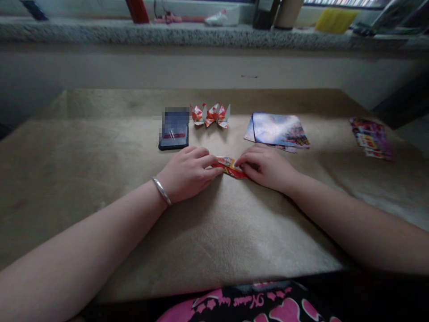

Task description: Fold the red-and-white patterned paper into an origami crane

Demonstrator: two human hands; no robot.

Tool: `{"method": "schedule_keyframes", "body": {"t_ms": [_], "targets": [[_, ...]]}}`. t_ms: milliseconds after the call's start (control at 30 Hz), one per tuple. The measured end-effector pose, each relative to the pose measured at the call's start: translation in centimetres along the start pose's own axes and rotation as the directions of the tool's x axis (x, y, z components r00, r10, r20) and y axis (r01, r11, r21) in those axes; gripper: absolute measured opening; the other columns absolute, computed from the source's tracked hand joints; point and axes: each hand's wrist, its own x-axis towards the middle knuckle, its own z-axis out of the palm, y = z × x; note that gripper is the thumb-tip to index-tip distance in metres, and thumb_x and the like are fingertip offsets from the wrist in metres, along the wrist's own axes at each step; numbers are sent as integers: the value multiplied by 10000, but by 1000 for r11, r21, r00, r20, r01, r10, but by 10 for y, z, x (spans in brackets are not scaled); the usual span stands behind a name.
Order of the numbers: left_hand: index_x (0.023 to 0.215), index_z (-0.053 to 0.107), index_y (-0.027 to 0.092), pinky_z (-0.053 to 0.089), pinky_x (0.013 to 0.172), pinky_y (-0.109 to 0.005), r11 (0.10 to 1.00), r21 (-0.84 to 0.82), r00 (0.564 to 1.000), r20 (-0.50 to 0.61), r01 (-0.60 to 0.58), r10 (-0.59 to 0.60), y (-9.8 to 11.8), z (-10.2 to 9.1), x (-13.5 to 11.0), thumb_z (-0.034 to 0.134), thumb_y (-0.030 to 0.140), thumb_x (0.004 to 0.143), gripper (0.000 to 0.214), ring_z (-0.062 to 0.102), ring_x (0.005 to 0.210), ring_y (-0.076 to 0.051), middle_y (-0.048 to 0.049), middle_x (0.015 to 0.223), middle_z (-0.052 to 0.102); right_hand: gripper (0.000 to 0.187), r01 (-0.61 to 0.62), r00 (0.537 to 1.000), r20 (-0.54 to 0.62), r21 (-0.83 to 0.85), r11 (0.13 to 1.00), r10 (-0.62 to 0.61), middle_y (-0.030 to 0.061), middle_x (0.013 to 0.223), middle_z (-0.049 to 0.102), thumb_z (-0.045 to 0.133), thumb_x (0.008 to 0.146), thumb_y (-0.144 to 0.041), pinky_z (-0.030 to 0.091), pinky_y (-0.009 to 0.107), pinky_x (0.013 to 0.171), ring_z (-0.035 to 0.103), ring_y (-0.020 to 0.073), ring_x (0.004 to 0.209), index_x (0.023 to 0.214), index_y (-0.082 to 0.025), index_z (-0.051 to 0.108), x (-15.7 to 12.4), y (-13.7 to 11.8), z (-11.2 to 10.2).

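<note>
The tabletop [83, 147] has lots of bare room on the left side, and more bare room close to the person in front. Both hands sit in the middle, pressing down on a small folded paper [230, 167]. Just behind the left hand [187, 172] lies a phone [174, 129], so that way is blocked. Beside the phone stand little paper cranes [211, 115]. Behind the right hand [264, 167] lies a stack of paper sheets [279, 130], very near the fingers [246, 161]. Far to the right lie more papers [371, 137], with an open strip between them and the stack.
</note>
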Motion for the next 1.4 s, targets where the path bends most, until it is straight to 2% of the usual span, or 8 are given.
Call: {"method": "schedule_keyframes", "body": {"t_ms": [133, 300, 500, 667, 933, 1067, 1233, 1400], "targets": [[1075, 624, 247, 436, 791, -340, 998, 12, 998, -8, 64, -64, 1, 2, 1, 442, 246, 879, 267, 552, 915, -199, -51, 1043, 631, 226, 73, 997, 11, 24, 997, -74, 53, 831, 678, 493, 785, -101, 437, 301, 751, 563, 175, 805, 886, -178, 680, 1, -2, -1], [1102, 606, 205, 451, 784, -330, 987, -82, 990, 10, 138, -138, 1, 8, 1, 408, 304, 905, 296, 565, 906, -195, -69, 1000, 638, 215, 145, 989, 26, 40, 989, -146, 47, 818, 670, 509, 793, -128, 440, 286, 723, 560, 165, 779, 924, -187, 669, 1, -5, -1], [1110, 603, 180, 462, 807, -344, 980, -136, 989, 3, 147, -148, 1, 8, 2, 426, 323, 896, 312, 562, 924, -204, -86, 1028, 634, 162, 92, 994, -45, -74, 993, -96, 74, 851, 635, 534, 810, -211, 441, 322, 715, 547, 190, 795, 888, -190, 675, 0, -7, -2], [1092, 600, 157, 467, 821, -337, 968, -189, 986, 1, 163, -166, 4, 8, 3, 425, 318, 899, 307, 565, 932, -204, -91, 1017, 638, 171, 93, 996, -3, 22, 995, -93, 88, 1065, 628, 551, 823, -242, 442, 360, 851, 564, 204, 963, 955, -201, 652, 0, -1, 1], [1050, 595, 135, 454, 851, -367, 936, -236, 963, -2, 261, -269, 9, 6, 5, 458, 377, 880, 325, 571, 932, -223, -96, 1020, 643, 231, 85, 996, 35, 31, 996, -86, 88, 964, 654, 533, 865, -323, 451, 332, 810, 569, 190, 891, 1002, -185, 657, 3, -5, 3], [1070, 589, 151, 440, 867, -389, 939, -244, 969, 15, 241, -245, 13, 3, 5, 538, 507, 810, 443, 566, 960, -244, -104, 1061, 633, 217, 85, 996, 36, 24, 996, -86, 93, 963, 648, 535, 854, -286, 454, 336, 804, 565, 193, 891, 998, -183, 661, 4, -8, 2], [1105, 576, 146, 347, 980, -477, 951, -167, 965, 36, 261, -258, 20, 1, 6, 515, 619, 775, 580, 549, 1015, -282, -119, 1081, 624, 189, 86, 996, 35, 43, 995, -87, 102, 1012, 637, 545, 827, -222, 449, 378, 870, 559, 207, 959, 972, -186, 662, 5, -9, 1], [1156, 546, 126, 341, 1000, -464, 951, -174, 967, 57, 255, -249, 22, 0, 8, 515, 584, 781, 593, 529, 1051, -285, -122, 1135, 601, 209, 85, 996, 19, 50, 995, -86, 103, 1192, 581, 527, 786, -128, 404, 432, 971, 505, 228, 1133, 944, -195, 645, 5, -5, 1]]}}
